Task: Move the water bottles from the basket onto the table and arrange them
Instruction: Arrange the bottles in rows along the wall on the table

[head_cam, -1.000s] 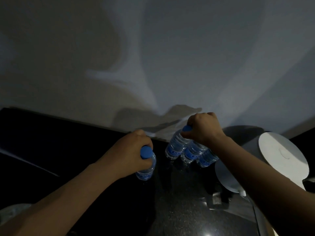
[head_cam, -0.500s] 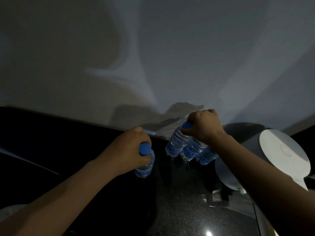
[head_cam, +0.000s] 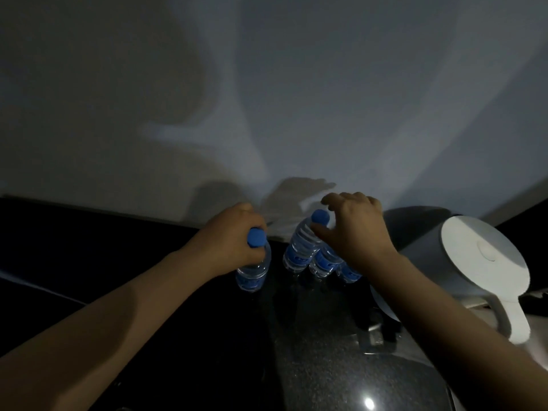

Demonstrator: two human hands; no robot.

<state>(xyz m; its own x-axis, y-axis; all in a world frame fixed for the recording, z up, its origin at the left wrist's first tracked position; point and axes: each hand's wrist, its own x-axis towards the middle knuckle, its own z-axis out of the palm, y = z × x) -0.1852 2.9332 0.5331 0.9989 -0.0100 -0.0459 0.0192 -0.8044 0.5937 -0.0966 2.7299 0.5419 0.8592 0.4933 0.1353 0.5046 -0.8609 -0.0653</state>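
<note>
1. Water bottles (head_cam: 324, 264): three of them stand in a tight row near the back edge of the worktop (head_cam: 326, 366), just left of the white kettle (head_cam: 486, 262). There's a fourth bottle (head_cam: 253, 271) in my left hand (head_cam: 234, 247).
2. Here's the change. A second ago my right hand (head_cam: 353, 232) was clamped over the blue cap (head_cam: 320, 216) of the end bottle (head_cam: 298, 250), the leftmost in the row. Now the fingers have uncurled and spread, arched just above that cap and holding nothing. My thumb sits close by the neck, and I can't tell whether it brushes it.
3. I read that as a release. The end bottle stands on its own against its neighbour, so it looks placed and my right hand is free.
4. My left hand hasn't let go. The fingers are wrapped round the fourth bottle's neck, just under its blue cap.
5. The body of that bottle hangs upright below my fist, its base at or just above the worktop. It's too dark to say which.
6. The fourth bottle sits left of the row with a clear gap between them, so I judge it needs to go right to join the line.
7. The basket isn't in view, so I can't say how many bottles remain.
</note>
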